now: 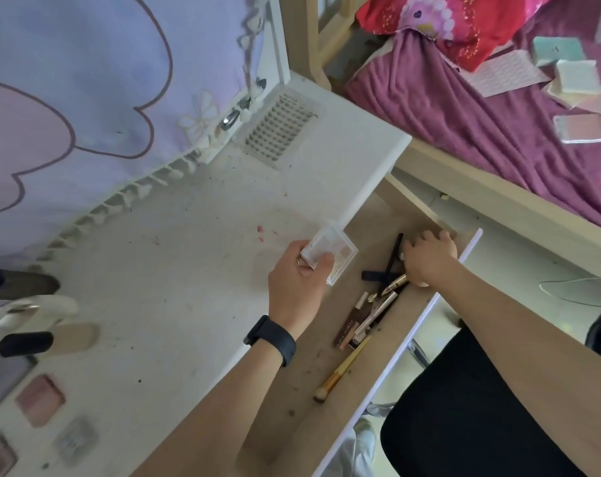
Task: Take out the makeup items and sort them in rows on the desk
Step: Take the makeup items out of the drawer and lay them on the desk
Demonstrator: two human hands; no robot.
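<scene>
Home bedroom, white desk (195,215) with open drawer (326,390), bed (464,108) with purple blanket alongside

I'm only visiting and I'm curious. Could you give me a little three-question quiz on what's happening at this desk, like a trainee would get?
1. Multiple choice: what does the left hand hold?
A) a comb
B) a clear palette
C) a phone

2. True or false: the right hand grips the palette as well.

3. Short answer: which wrist wears the black band?

Key
1. B
2. False. The right hand is down in the open drawer, apart from the palette.
3. The left wrist.
</scene>
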